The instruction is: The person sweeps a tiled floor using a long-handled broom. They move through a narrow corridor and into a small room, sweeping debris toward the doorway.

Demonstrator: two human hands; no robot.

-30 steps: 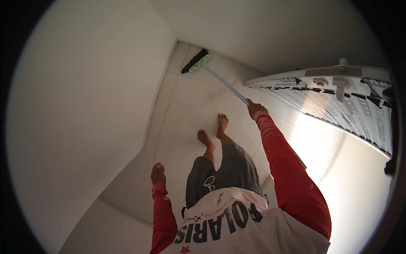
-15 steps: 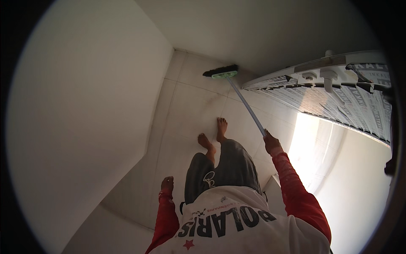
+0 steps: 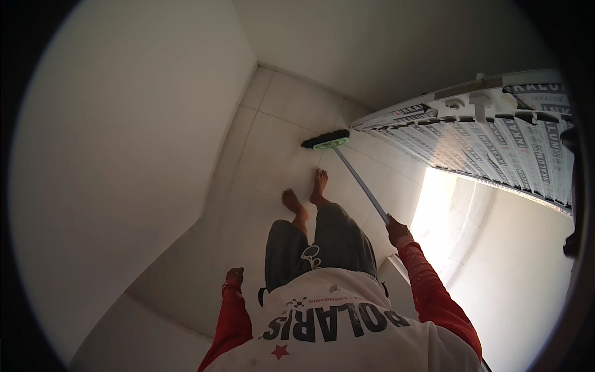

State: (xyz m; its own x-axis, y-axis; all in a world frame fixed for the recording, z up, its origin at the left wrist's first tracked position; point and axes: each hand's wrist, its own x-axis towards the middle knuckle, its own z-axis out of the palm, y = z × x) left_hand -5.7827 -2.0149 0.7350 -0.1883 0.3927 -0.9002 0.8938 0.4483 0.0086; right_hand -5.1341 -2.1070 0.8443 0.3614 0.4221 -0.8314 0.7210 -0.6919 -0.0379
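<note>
My right hand (image 3: 398, 231) is closed round the upper part of a broom's pale grey-blue handle (image 3: 361, 182). The handle slants away to a green broom head (image 3: 331, 143) with black bristles (image 3: 313, 141), which rests on the pale tiled floor (image 3: 273, 142) just beyond my bare feet (image 3: 319, 186). Out to the left of my body hangs my left hand (image 3: 233, 276), apart from the broom, with loosely bent fingers and nothing visible in them.
A plain wall (image 3: 124, 136) rises on the left and meets another wall (image 3: 322, 37) at the far corner. To the right stands a door (image 3: 489, 149) partly covered in printed protective film, with a white handle (image 3: 480, 110). Bright light (image 3: 434, 201) falls through the opening beside it.
The broom head has come back across the floor toward my feet, away from the far wall. My right hand has drawn back with the handle. My left hand has shifted slightly left and back.
</note>
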